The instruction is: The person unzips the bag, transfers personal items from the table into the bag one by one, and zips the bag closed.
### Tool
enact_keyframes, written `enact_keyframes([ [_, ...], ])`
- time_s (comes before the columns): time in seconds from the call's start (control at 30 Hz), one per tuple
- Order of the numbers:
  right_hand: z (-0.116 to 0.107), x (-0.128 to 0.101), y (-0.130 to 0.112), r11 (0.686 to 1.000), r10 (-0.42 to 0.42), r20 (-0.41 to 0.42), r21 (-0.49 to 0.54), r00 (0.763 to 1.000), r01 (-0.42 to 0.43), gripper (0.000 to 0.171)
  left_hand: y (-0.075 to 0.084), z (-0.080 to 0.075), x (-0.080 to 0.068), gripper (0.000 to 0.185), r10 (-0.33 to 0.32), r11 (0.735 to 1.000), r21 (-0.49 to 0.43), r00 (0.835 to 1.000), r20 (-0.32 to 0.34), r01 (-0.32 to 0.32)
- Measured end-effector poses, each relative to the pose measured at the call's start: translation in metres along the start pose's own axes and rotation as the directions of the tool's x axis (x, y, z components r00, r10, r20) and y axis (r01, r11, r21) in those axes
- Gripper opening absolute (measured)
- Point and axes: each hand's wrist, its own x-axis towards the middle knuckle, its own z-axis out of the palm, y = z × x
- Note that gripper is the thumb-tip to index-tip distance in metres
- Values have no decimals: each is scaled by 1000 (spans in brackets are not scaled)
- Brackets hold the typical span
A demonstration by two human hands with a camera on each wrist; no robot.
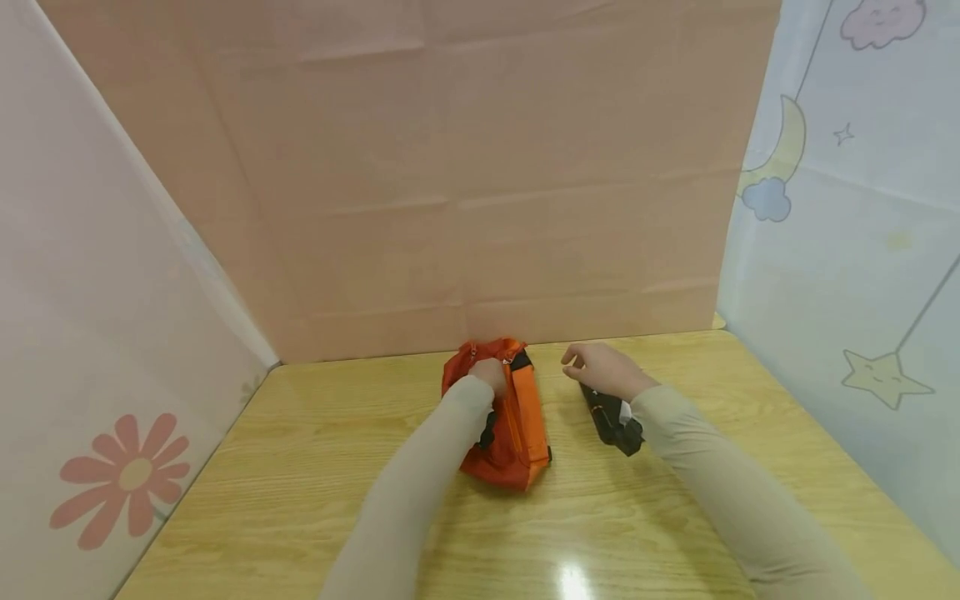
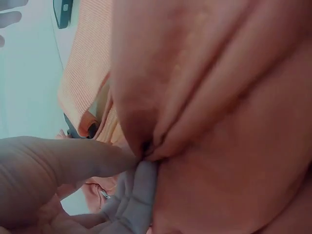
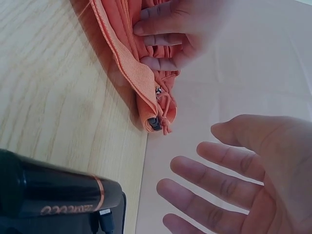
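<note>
An orange fabric bag with a lighter webbing strap lies on the wooden table near the back wall. My left hand grips the bag's far top, its fingers curled into the fabric; in the left wrist view the cloth is bunched between my fingertips. To the right of the bag my right hand hovers open, fingers spread, holding nothing. Beneath it lies a black hair dryer with a copper ring.
A pink paper wall stands right behind the bag. A white sheet with a flower closes the left side, a pale blue sheet with stars the right. The table's near edge runs below the frame.
</note>
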Motion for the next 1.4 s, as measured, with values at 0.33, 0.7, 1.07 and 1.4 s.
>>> enact_keyframes([
  [0.33, 1, -1, -3, 999, 3, 13, 32, 1000, -3, 26, 4, -41, -95, 8, -19, 925, -381, 998, -62, -6],
  [0.7, 6, 2, -18, 952, -65, 58, 304, 996, 45, 28, -22, -56, -106, 32, -3, 435, -900, 999, 43, 40],
  [1.07, 41, 36, -47, 212, 71, 252, 942, 965, -262, 46, -20, -58, -113, 36, 75, 341, -940, 995, 61, 32],
  [1.4, 59, 44, -51, 102, 153, 236, 962, 960, -253, 33, -22, -55, -116, 38, 137, 354, -935, 987, 81, 28],
])
